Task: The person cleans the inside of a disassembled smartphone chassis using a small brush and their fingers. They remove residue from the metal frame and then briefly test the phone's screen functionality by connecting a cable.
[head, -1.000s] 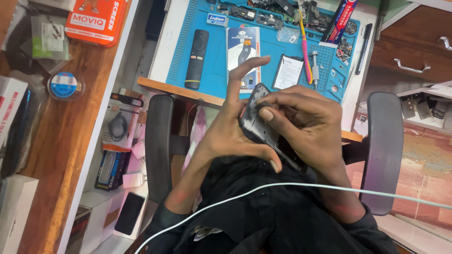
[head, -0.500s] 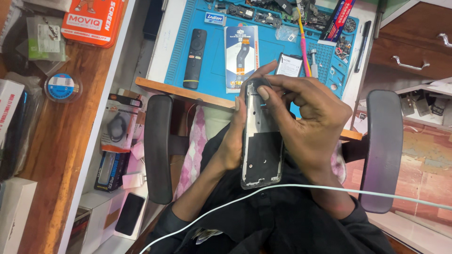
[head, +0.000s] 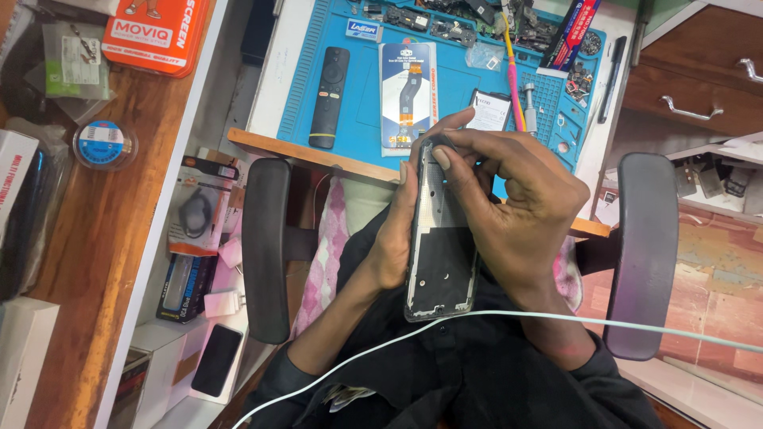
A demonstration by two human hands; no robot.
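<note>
On the work mat (head: 366, 119), the remote (head: 328, 97) lies left of the flex-cable card (head: 406, 95); the battery (head: 488, 110) lies right of it, tweezers (head: 513, 75) beyond.

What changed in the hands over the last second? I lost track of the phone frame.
The phone frame was turned from tilted and mostly covered to upright, its inside facing up. The left hand holds its edge; the right hand now presses fingertips at its top. Both hands kept hold; the blue mat is unchanged.
</note>
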